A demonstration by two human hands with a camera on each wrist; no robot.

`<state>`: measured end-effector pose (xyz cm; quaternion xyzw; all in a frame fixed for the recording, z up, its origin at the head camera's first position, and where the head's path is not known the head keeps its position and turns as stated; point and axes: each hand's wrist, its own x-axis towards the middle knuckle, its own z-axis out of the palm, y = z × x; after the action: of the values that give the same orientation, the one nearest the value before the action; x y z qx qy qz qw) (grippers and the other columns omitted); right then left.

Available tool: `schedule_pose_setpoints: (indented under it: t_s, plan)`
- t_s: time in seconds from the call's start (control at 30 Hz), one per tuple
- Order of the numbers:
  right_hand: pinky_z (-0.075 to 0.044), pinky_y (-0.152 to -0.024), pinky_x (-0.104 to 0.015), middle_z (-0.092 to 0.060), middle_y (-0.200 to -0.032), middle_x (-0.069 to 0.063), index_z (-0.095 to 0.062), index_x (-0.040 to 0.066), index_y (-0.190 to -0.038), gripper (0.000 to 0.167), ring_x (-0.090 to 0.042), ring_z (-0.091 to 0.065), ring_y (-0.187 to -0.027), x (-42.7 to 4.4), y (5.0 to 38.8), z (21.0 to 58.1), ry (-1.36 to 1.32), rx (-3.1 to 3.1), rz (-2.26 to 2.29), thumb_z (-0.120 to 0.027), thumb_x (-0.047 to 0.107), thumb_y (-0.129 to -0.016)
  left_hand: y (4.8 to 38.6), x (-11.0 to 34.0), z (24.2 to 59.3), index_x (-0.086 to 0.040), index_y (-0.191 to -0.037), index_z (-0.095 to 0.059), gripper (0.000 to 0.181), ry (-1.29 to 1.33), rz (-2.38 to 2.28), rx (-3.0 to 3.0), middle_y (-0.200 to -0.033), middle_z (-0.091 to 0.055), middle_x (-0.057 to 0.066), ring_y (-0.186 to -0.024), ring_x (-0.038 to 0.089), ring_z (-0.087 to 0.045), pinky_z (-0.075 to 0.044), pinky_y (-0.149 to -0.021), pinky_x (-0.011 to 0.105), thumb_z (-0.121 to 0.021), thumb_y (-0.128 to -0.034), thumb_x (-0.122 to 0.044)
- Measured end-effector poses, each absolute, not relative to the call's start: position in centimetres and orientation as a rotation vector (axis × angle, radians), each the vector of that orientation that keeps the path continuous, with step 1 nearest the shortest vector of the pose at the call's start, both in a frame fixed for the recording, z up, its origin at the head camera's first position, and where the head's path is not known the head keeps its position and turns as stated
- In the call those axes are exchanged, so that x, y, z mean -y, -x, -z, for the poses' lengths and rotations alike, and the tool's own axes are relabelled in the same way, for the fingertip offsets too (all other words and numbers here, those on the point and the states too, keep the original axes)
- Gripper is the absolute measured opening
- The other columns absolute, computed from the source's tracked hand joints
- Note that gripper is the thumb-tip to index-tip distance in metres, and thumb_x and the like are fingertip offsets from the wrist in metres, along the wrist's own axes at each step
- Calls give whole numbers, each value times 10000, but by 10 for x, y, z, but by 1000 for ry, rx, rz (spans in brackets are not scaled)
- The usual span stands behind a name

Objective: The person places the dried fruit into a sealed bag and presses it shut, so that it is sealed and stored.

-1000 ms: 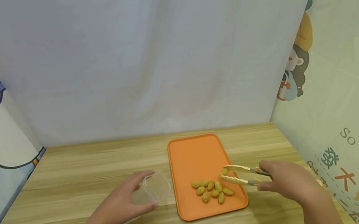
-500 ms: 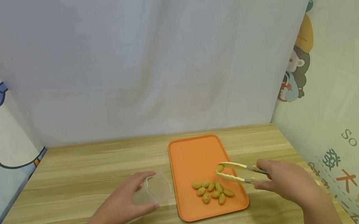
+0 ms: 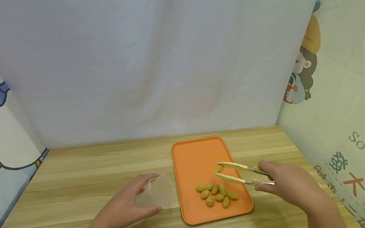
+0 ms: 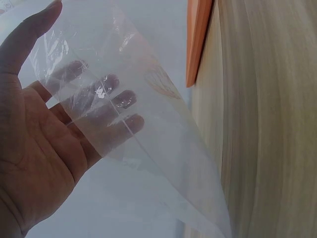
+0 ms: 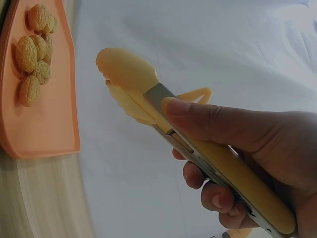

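My left hand holds a clear plastic bag with its mouth spread between thumb and fingers; in the left wrist view the fingers show through the film. My right hand grips food tongs with cream-yellow tips and metal arms. Between the tong tips is one wrinkled, oval, yellow-brown piece, like a nut or dried fruit, over the orange tray. In the right wrist view the tong head hides that piece. Several similar oval pieces lie in a cluster on the tray's near half.
The tray rests on a light wood-grain table. At the table's back hangs a pale curtain. Printed sheets with cartoon pictures stand at the left and right sides; the right sheet is close to my right forearm.
The tongs have moved left and slightly away from me, carrying the oval piece from the tray's right edge farther over the tray. My left hand keeps the bag in the same place.
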<state>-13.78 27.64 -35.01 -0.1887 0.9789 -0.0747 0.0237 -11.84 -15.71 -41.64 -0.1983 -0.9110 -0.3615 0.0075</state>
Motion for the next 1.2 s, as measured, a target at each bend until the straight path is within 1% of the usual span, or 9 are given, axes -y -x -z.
schedule_pose_setpoints:
  t_s: [0.17, 0.3, 0.5, 0.6, 0.83, 1.07, 1.2]
  plan:
    - [-288, -489, -245, -422, -669, 138, -457, 264, -858, 363, -53, -344, -541, -272, 138, 351, 613, -3068, 229, -745, 480, -809, 123, 159, 416, -354, -1426, -445, 772, 640, 1116, 2846, -1399, -502, -158, -1226, 104, -538, -501, -978, 384, -766, -764, -588]
    - [-283, -489, -238, -411, -677, 151, -449, 272, -856, 367, -42, -336, -544, -270, 138, 351, 641, -3096, 223, -745, 483, -806, 125, 160, 415, -365, -1428, -436, 773, 641, 1116, 2851, -1396, -492, -174, -1229, 117, -542, -500, -982, 386, -786, -764, -548]
    - [-303, -505, -241, -434, -701, 154, -460, 276, -877, 353, -47, -358, -561, -265, 139, 348, 641, -3077, 233, -735, 488, -814, 130, 163, 416, -350, -1430, -440, 787, 654, 1114, 2854, -1395, -502, -155, -1218, 90, -536, -501, -981, 384, -768, -758, -593]
    - [-309, -509, -245, -445, -706, 156, -462, 279, -877, 354, -52, -367, -569, -262, 139, 347, 627, -3068, 244, -727, 504, -815, 133, 164, 416, -334, -1428, -452, 786, 660, 1120, 2850, -1392, -506, -151, -1214, 92, -537, -503, -975, 383, -780, -755, -575]
    - [-309, -509, -243, -448, -704, 168, -458, 290, -869, 370, -48, -370, -575, -257, 139, 347, 625, -3082, 253, -695, 568, -812, 135, 166, 414, -356, -1428, -441, 771, 669, 1148, 2858, -1400, -500, -149, -1235, 99, -530, -494, -992, 389, -793, -764, -531]
    - [-297, -511, -229, -428, -696, 172, -457, 287, -860, 373, -28, -352, -567, -251, 138, 347, 664, -3102, 281, -677, 585, -820, 139, 168, 413, -299, -1434, -460, 790, 676, 1143, 2861, -1399, -508, -132, -1227, 112, -537, -497, -986, 389, -804, -757, -516]
    - [-321, -521, -230, -453, -714, 181, -486, 293, -883, 392, -24, -376, -582, -247, 138, 347, 670, -3097, 301, -624, 654, -820, 141, 169, 414, -351, -1424, -449, 775, 673, 1141, 2865, -1398, -488, -172, -1240, 99, -525, -497, -987, 381, -794, -757, -541]
